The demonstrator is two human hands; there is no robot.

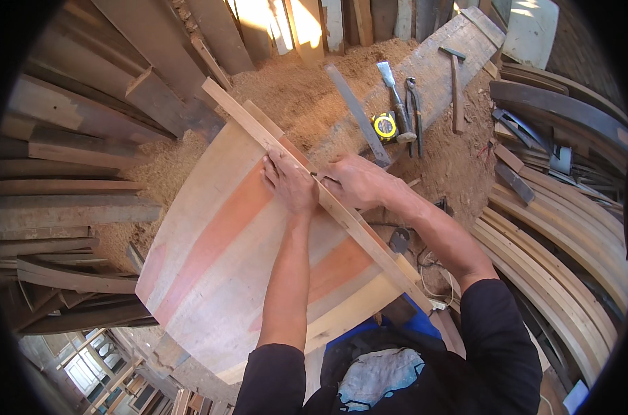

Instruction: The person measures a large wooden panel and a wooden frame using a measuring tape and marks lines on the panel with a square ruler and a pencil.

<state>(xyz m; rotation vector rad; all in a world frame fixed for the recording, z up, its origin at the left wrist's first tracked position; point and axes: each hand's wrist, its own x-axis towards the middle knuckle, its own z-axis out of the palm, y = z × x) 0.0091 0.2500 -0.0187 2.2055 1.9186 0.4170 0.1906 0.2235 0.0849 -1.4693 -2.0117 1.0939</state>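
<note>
A broad, curved wooden panel (220, 273) with pale and reddish-brown bands lies in front of me. Across it runs a long straight wooden strip (359, 232), slanting from the upper left to the lower right. My left hand (291, 185) grips the strip near its middle, holding it against the panel. Beside it, at the strip's right edge, my right hand (359, 181) is closed in a pinch. A small dark tip shows between the two hands, but my right fingers hide the rest of what they hold.
A sawdust-covered plank (435, 59) carries a hammer (456, 93), pincers (413, 111), a chisel (397, 97) and a yellow tape measure (384, 126). A flat metal bar (357, 114) lies nearby. Curved timbers (549, 277) are stacked at right; boards (72, 211) crowd the left.
</note>
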